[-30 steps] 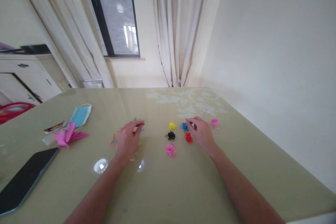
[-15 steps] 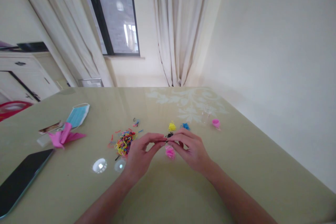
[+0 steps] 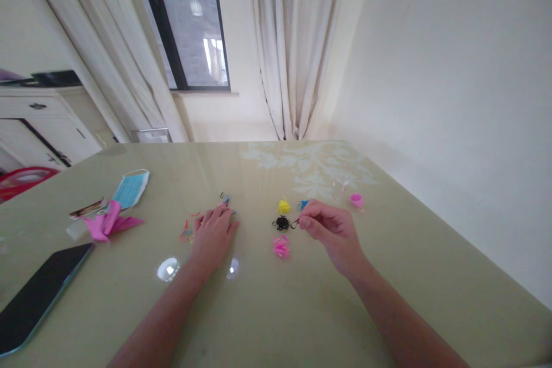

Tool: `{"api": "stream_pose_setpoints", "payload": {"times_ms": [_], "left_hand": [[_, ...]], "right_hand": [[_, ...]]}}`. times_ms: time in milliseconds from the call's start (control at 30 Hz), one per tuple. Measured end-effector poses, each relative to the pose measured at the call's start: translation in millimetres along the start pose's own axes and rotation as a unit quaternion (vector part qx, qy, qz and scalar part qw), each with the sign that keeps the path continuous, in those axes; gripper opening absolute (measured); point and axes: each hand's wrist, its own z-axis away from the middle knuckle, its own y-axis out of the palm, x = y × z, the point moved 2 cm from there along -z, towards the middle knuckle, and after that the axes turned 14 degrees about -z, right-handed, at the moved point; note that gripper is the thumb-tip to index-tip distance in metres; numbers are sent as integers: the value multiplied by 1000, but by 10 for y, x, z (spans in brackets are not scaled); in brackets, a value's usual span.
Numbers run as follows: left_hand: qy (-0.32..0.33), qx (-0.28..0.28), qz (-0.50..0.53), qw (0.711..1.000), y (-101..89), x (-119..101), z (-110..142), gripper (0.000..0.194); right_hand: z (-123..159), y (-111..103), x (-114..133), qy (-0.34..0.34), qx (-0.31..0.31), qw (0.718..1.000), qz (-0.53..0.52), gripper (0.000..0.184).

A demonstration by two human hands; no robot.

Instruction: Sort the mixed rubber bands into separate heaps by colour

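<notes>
Just one thin black loop, hollow and slightly elongated.

Left hand, right hand apart again

Yellow bands, black bands, pink bands; light-blue mask; greenish-beige table, whitish floral pattern

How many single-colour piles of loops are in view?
4 visible: yellow pile farthest back in the middle column, black pile next, pink pile nearest; blue pile right of yellow, partly behind the right hand. Either hand may hide more.
</notes>
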Motion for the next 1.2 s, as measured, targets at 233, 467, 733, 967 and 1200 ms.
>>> {"api": "stream_pose_setpoints", "payload": {"times_ms": [233, 467, 733, 967, 1200], "left_hand": [[15, 1, -2, 1000, 6, -8, -45, 26], [18, 9, -15, 1000, 0, -26, -55, 26], [1, -12, 4, 1000, -50, -56, -49, 25], [-15, -68, 125, 990, -83, -30, -89, 23], [-14, -105, 310, 945, -108, -44, -86, 19]], "right_hand": [[0, -9, 15, -4, -2, 1000, 3, 24], [-27, -39, -23, 3, -10, 1000, 19, 29], [-55, -81, -73, 15, -27, 999, 19, 21], [-78, -138, -160, 27, -40, 998, 37, 17], [-96, -217, -250, 33, -47, 993, 103, 22]]}}
